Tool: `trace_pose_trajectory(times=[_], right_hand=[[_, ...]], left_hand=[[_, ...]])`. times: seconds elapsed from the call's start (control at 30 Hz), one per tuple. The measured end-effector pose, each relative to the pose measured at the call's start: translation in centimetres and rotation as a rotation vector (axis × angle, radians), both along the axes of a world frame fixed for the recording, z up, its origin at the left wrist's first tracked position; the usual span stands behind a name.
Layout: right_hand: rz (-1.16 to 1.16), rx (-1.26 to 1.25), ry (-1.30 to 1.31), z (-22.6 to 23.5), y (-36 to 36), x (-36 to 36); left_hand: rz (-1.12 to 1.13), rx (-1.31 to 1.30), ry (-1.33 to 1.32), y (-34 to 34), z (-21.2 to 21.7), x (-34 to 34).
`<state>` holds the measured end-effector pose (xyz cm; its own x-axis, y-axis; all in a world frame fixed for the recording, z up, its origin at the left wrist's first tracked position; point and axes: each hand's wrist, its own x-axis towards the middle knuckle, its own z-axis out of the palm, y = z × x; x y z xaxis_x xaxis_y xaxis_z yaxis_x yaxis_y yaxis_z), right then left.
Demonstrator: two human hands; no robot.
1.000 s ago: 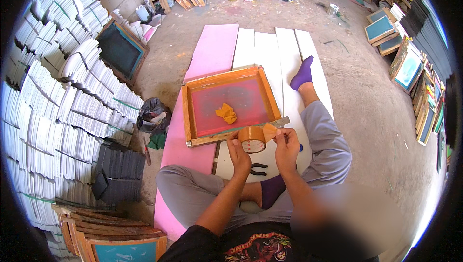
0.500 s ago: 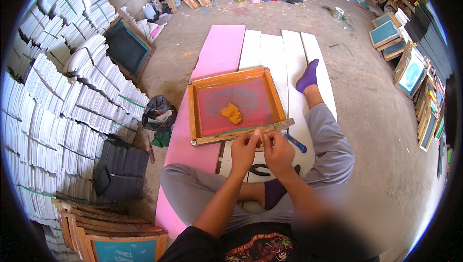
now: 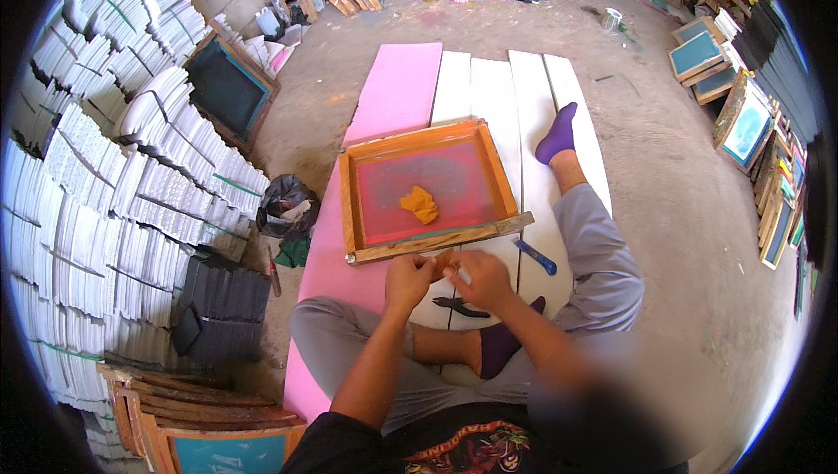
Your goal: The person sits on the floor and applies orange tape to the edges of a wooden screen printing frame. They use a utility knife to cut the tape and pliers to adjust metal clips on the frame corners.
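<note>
Person seated on the floor, legs folded, with a wooden screen frame (image 3: 428, 190) lying flat on the boards ahead. All positions below are taken from that frame.

Left hand (image 3: 408, 280) sits just off the frame's near rail, fingers curled in and pinched on a small brown thing, probably the tape roll (image 3: 441, 263), which shows only as a sliver between the two hands. Right hand (image 3: 478, 278) is just beside the left, also at the near rail, fingertips closed on the same thing. The two hands touch. Whether a free tape end has been lifted cannot be told; the fingers cover it.

On the frame's red mesh, near its middle, lies a yellow rag (image 3: 420, 203). A blue knife (image 3: 534, 257) rests off the near right corner. Dark pliers (image 3: 460, 305) lie nearer the person than the near rail, beneath the hands. A black bag (image 3: 287, 205) sits off the left rail.

Assessment: the step in hand appears to be taping the near rail.
- Tape should start square at one corner and lap both wood and mesh edge.
- One hand should hold the roll low and taut while the other presses the strip down as it goes, so that no wrinkles or bubbles form.
- The rag should stay clear of the adhesive.
- The knife is within reach of the right hand for the cut.
</note>
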<state>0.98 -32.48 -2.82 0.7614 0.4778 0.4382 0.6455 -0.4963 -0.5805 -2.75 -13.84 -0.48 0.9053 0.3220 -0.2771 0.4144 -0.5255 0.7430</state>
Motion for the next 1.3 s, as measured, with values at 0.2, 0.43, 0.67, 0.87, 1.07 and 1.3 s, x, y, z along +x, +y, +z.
trace_pose_trajectory(times=[0.2, 0.43, 0.67, 0.87, 1.07, 1.3], right_hand=[[-0.088, -0.536, -0.105, -7.4, -1.5, 8.0], [-0.099, -0.614, 0.02, -12.6, -1.6, 8.6], [-0.219, -0.479, 0.058, -8.9, -3.4, 6.6], [-0.618, -0.653, 0.488, -8.5, -11.6, 5.8], [-0.578, -0.729, 0.651, -8.9, -14.5, 5.9], [-0.537, -0.55, 0.764, -3.6, -19.0, 7.2]], left_hand=[[-0.063, 0.242, -0.032, 2.4, 0.5, -0.2], [-0.109, 0.152, 0.015, 3.8, 0.7, 0.2], [-0.149, 0.18, -0.085, 3.3, -0.4, 0.7], [-0.215, 0.141, -0.03, 1.2, 1.9, 2.3], [-0.421, 0.221, 0.01, -1.5, 0.5, 4.8], [-0.574, 0.472, 0.111, -4.3, 3.6, 6.7]])
